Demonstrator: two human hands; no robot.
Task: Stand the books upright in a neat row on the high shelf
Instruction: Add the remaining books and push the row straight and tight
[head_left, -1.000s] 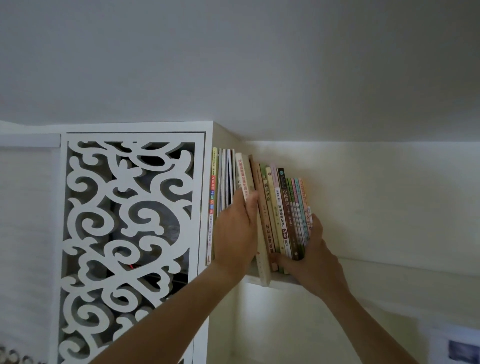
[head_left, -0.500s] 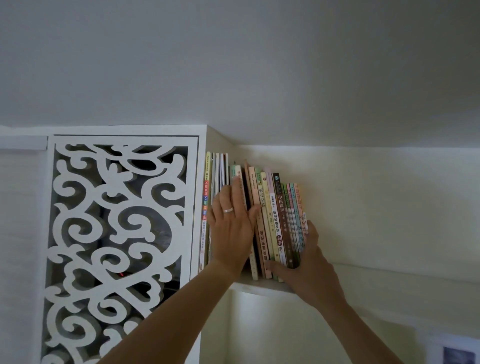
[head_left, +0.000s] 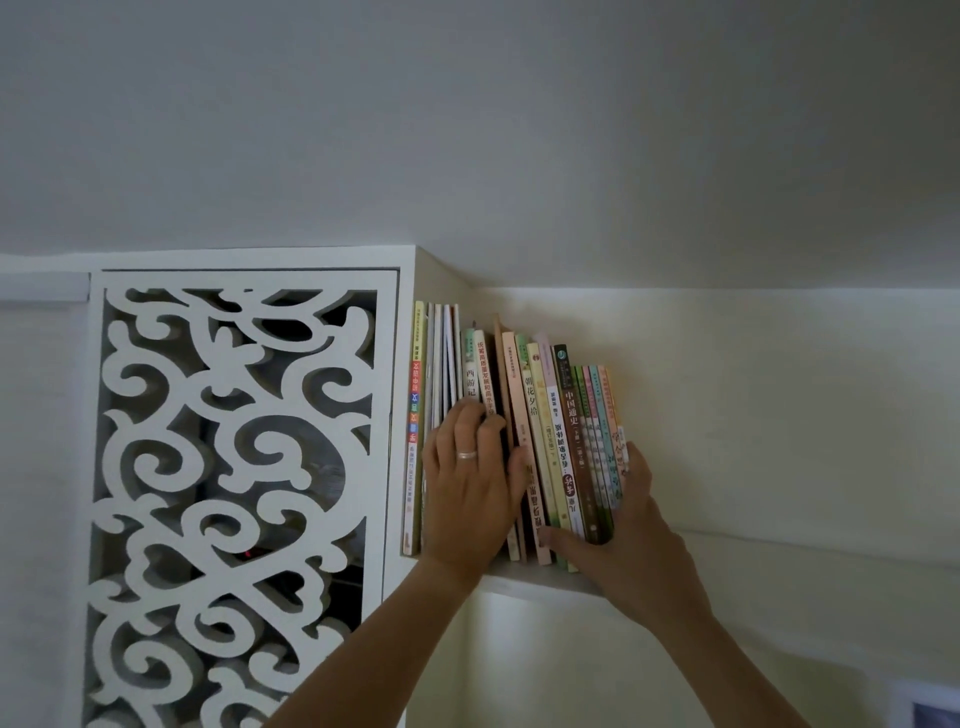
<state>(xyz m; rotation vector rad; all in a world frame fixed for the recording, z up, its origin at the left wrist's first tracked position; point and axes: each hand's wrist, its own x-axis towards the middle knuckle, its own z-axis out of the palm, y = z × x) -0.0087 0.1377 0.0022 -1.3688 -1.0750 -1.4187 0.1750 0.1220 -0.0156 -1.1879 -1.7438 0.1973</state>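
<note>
Both hands on the books (head_left: 563, 431) on the high shelf (head_left: 524, 578).
Left hand (head_left: 470, 483) curls its fingers onto the spines, grip or press unclear; right hand (head_left: 631, 543) clasps the row's far end, thumb across the spine bottoms. The row stands nearly upright, just right of the fretwork cabinet (head_left: 249, 279).

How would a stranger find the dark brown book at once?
Right of the white carved panel, books stand on a high shelf. The dark brown book is near the row's right end; only its spine bears a teal circle on top.
</note>
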